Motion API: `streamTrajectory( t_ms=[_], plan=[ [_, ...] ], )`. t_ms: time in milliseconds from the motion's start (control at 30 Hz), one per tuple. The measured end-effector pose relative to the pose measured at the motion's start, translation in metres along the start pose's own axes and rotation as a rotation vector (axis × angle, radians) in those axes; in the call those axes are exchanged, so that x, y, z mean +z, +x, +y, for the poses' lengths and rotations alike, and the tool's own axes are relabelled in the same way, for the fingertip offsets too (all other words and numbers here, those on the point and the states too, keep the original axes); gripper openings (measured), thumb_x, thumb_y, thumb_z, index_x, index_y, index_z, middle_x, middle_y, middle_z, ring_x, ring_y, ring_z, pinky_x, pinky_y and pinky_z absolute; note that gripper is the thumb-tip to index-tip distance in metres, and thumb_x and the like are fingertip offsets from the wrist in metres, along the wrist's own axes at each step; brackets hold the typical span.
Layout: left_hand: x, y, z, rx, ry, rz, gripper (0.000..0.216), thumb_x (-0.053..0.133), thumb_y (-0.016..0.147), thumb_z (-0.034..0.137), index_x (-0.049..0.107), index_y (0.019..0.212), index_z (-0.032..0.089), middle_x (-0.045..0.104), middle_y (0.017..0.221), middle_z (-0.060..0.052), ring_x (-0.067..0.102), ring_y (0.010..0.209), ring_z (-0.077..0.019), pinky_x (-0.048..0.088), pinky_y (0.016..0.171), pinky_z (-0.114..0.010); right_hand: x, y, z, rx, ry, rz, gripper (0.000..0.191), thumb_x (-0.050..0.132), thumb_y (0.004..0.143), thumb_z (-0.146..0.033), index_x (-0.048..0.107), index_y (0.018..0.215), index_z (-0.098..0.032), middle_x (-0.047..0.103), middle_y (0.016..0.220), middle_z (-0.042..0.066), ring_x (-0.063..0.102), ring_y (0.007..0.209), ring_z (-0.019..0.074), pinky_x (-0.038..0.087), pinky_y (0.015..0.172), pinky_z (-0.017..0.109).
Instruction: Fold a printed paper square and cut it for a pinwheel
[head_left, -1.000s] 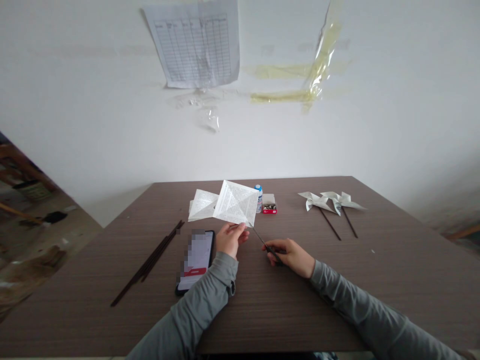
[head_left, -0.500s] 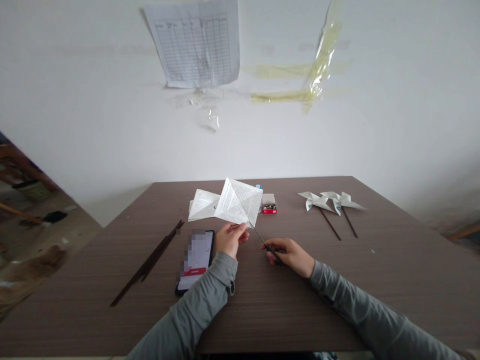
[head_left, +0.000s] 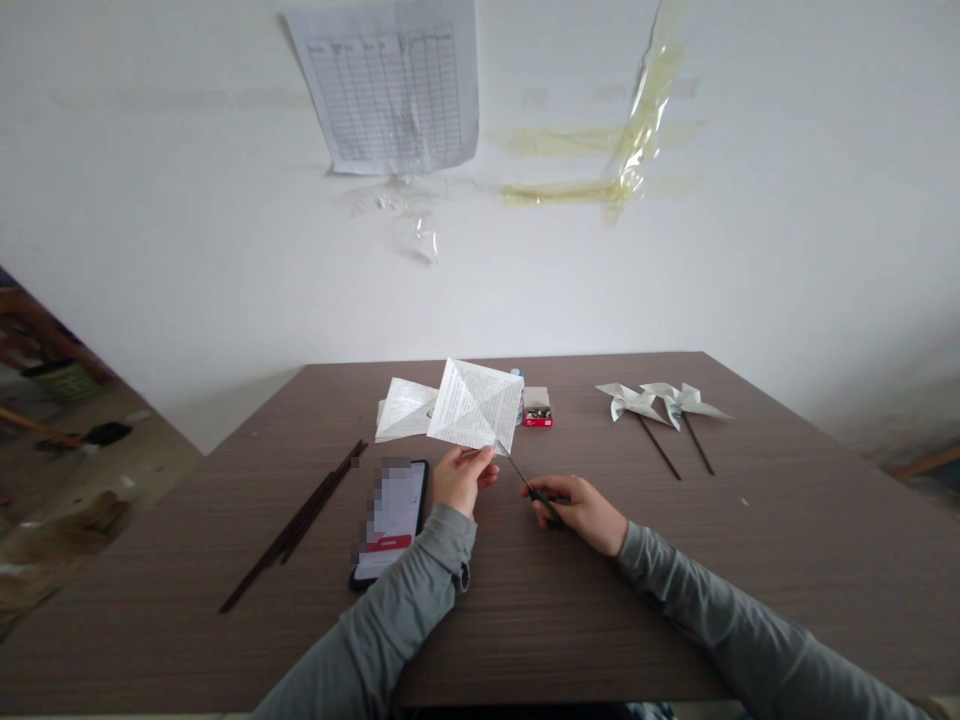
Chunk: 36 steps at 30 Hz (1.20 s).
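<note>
My left hand (head_left: 463,478) pinches the lower edge of a square sheet of printed paper (head_left: 474,403), which is held up and shows diagonal creases. In my right hand (head_left: 581,510) are scissors (head_left: 541,497) with dark handles, gripped by the loops. Their blades point up and left and meet the paper's lower right corner, close to my left fingertips. Whether the blades are apart or together I cannot make out. Behind the held sheet lie more folded printed papers (head_left: 403,405). To the right of the sheet is a small red and white box (head_left: 538,410) with little metal pieces in it.
A phone (head_left: 391,530) lies left of my left forearm, beside several dark thin sticks (head_left: 300,520). Two paper pinwheels (head_left: 634,402) on sticks rest at the back right. Partly behind the sheet stands a small blue-capped bottle (head_left: 517,385). A wall closes off the table's (head_left: 750,590) far edge.
The held paper has tilted and shifted very slightly left and down. Both hands keep nearly the same place, with the scissors still at the paper's corner.
</note>
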<state>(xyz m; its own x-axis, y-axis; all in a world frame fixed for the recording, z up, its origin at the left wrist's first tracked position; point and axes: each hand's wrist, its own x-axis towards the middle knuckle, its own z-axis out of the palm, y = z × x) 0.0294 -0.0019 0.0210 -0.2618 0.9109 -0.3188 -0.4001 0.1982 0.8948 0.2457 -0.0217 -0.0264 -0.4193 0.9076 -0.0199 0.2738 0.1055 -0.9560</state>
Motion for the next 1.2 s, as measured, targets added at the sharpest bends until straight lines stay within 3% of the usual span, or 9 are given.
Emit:
streamTrajectory(
  t_ms=[200, 533, 967, 1200],
  plan=[
    [-0.001, 0.001, -0.001, 0.010, 0.009, -0.010, 0.034, 0.110, 0.084, 0.005, 0.080, 0.079, 0.020, 0.085, 0.071, 0.001, 0.075, 0.057, -0.0122, 0.058, 0.057, -0.019, 0.001, 0.001, 0.001, -0.013, 0.012, -0.008, 0.076, 0.088, 0.092, -0.095, 0.097, 0.114, -0.023, 0.080, 0.077, 0.008, 0.070, 0.076, 0.0288, 0.068, 0.085, 0.048],
    [-0.002, 0.002, -0.001, 0.004, 0.016, -0.008, 0.035, 0.110, 0.083, 0.003, 0.080, 0.078, 0.020, 0.085, 0.071, 0.000, 0.076, 0.057, -0.0130, 0.058, 0.058, -0.020, 0.004, 0.000, 0.001, 0.008, 0.027, 0.010, 0.075, 0.092, 0.088, -0.096, 0.097, 0.113, -0.025, 0.078, 0.077, 0.010, 0.072, 0.078, 0.0327, 0.067, 0.084, 0.051],
    [-0.005, 0.006, -0.004, 0.017, 0.022, -0.026, 0.035, 0.115, 0.077, 0.010, 0.081, 0.079, 0.019, 0.086, 0.072, -0.001, 0.076, 0.058, -0.0136, 0.058, 0.058, -0.022, 0.001, 0.003, 0.010, -0.030, 0.047, -0.051, 0.073, 0.090, 0.095, -0.089, 0.095, 0.121, -0.020, 0.091, 0.089, 0.010, 0.078, 0.082, 0.0278, 0.072, 0.091, 0.047],
    [-0.007, 0.010, -0.008, 0.024, 0.059, -0.051, 0.041, 0.121, 0.072, 0.019, 0.081, 0.079, 0.020, 0.088, 0.076, -0.002, 0.077, 0.059, -0.0150, 0.061, 0.061, -0.024, 0.002, 0.001, 0.000, 0.003, 0.030, -0.022, 0.076, 0.092, 0.090, -0.098, 0.097, 0.114, -0.026, 0.092, 0.090, 0.014, 0.083, 0.088, 0.0371, 0.072, 0.094, 0.052]
  ],
)
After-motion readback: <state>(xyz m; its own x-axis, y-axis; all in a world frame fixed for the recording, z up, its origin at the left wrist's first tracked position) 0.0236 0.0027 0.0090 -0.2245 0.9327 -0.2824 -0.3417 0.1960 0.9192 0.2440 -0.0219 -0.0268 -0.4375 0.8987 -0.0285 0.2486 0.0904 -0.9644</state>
